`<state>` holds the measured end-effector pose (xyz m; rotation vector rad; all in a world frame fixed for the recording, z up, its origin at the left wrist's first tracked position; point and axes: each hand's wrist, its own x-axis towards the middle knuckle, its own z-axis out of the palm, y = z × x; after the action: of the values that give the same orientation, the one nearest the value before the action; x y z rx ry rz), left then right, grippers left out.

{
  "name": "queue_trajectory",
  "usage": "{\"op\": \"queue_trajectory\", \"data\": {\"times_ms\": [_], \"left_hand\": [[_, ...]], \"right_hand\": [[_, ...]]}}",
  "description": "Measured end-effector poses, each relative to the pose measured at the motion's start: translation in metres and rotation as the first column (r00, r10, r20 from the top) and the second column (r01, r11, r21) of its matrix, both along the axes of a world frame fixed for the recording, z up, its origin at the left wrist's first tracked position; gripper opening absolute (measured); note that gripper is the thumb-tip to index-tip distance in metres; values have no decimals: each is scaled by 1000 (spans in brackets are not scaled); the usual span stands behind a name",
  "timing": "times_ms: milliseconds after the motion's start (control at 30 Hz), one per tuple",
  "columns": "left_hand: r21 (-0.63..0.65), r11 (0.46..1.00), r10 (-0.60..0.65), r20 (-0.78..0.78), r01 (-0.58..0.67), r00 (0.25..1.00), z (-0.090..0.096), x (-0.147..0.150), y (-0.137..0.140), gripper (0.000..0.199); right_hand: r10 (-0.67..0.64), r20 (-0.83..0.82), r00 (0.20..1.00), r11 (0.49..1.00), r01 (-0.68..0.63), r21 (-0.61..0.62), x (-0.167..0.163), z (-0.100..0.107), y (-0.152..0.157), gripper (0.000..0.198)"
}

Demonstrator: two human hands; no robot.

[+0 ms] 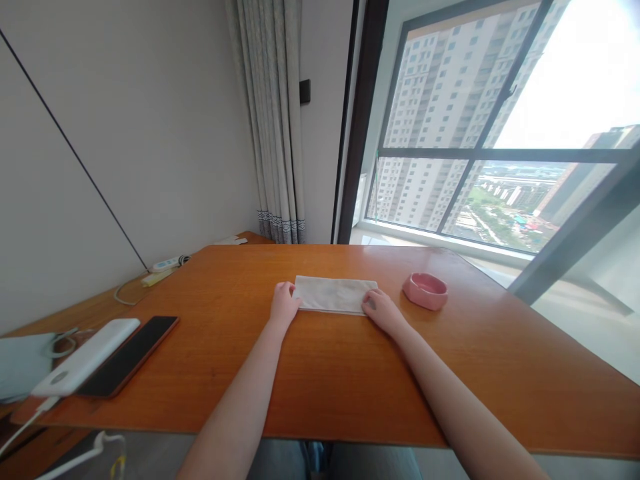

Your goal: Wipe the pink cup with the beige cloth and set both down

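A white cloth, folded into a long flat strip, lies crosswise on the wooden table. Its left end is pinched by my left hand, whose fingers curl in at the edge. My right hand has its fingers closed on the cloth's right end, near the front corner. Part of each grip is hidden behind the fingers. To the right of my right hand stands a pink bowl, apart from it.
At the table's left side a white power bank with a cable plugged in lies beside a dark phone. A power strip sits further back on the left. Beyond the table are a curtain and a large window.
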<state>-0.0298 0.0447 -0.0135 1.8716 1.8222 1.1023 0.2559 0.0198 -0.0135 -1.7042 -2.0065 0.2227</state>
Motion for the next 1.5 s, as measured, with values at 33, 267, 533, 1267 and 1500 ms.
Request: {"op": "queue_trajectory", "data": {"times_ms": [33,267,533,1267,1500], "left_hand": [[4,1000,-1,-35,2,999,2,0,-1,20],[-56,998,13,-292,-31,956,6,6,-4,17],[-141,989,-9,-385,-49,923,0,6,-6,29],[-173,975,31,-513,-138,858,13,7,-15,20],[-110,976,96,-551,-186,829,9,14,-18,48]], "right_hand": [[-2,-26,1000,1000,3,7,4,0,2,10],[-267,-57,962,961,260,-98,28,7,3,21],[-225,-5,974,961,221,-167,28,8,0,31],[-61,30,998,912,68,-404,23,23,-11,7],[-261,207,943,940,297,-168,11,25,-15,17]]}}
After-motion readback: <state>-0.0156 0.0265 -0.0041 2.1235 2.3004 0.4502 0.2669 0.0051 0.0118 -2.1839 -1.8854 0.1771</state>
